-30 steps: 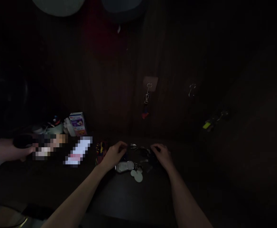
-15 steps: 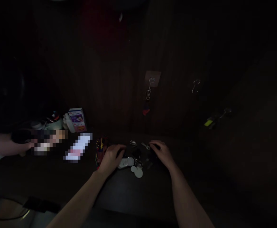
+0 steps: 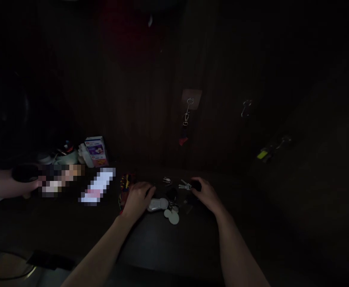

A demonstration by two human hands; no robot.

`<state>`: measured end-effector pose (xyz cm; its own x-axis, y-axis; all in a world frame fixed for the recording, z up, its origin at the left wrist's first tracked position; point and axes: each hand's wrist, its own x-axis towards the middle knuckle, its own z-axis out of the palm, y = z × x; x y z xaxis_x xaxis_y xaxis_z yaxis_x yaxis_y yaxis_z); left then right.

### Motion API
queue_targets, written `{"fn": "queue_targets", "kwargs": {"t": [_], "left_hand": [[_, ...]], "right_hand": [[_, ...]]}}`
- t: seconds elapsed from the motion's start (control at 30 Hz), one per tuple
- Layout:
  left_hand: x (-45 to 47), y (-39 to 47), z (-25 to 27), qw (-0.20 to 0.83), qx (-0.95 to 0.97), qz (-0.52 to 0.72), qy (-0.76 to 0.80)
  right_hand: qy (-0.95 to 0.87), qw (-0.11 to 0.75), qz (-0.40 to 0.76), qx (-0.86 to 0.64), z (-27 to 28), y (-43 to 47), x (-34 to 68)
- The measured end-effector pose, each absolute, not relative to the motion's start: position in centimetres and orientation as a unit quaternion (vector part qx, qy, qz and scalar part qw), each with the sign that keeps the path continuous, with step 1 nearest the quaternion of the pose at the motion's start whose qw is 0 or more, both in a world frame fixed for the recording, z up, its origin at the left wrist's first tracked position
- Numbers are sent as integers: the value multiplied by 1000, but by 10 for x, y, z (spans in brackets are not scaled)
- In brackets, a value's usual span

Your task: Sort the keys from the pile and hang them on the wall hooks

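Note:
Bent over the dark surface, my left hand [image 3: 138, 198] has its thumb apart from its fingers and grips nothing visible. It covers part of a colourful patterned item [image 3: 126, 182]. By its thumb lies a pale oblong device [image 3: 158, 204], joined to a ring with round white tags [image 3: 173, 217]. My right hand [image 3: 206, 195] has its fingers curled round a dark rounded piece [image 3: 196, 185] beside a bunch of silver keys [image 3: 185, 185]. Whether the two are joined is too dark to see. Between the hands lies another small set of keys [image 3: 167, 181].
A clasp with a tassel [image 3: 183, 139] hangs from a wall hook [image 3: 190, 102]. Another hook [image 3: 246, 108] is bare; a third bears something with a yellow tag [image 3: 262, 154]. On the left are a lit phone [image 3: 98, 186], small boxes [image 3: 97, 151] and a pink rounded object [image 3: 10, 181].
My right hand has shifted slightly right, its fingers now round the dark piece, and the silver keys beside it show more fully. My left hand has moved slightly left.

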<state>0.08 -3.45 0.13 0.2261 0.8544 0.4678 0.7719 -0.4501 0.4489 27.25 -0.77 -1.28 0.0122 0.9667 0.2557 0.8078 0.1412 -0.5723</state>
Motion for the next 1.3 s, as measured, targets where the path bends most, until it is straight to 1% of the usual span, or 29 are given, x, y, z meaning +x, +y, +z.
{"fn": "queue_targets", "kwargs": {"t": [0.13, 0.33, 0.47, 0.6, 0.83, 1.0, 1.1, 1.3], "left_hand": [[3, -32, 8, 74, 780, 344, 518], [19, -29, 26, 98, 802, 324, 492], [37, -24, 33, 105, 800, 341, 482], [60, -19, 34, 106, 792, 365, 477], [78, -22, 17, 117, 781, 399, 466], [72, -23, 10, 115, 784, 410, 451], [73, -22, 10, 124, 794, 411, 430], [75, -21, 11, 159, 786, 423, 422]], "right_hand": [[-685, 306, 147, -645, -12, -7, 283], [-701, 308, 118, -632, -12, -8, 284], [-709, 299, 112, -629, -10, -11, 278], [-707, 309, 120, -625, -9, -11, 276], [-694, 365, 153, -602, -1, -14, 272], [-649, 441, 221, -580, 16, -22, 259], [-640, 485, 234, -548, 23, -27, 248], [-632, 526, 261, -506, 27, -31, 233]]}}
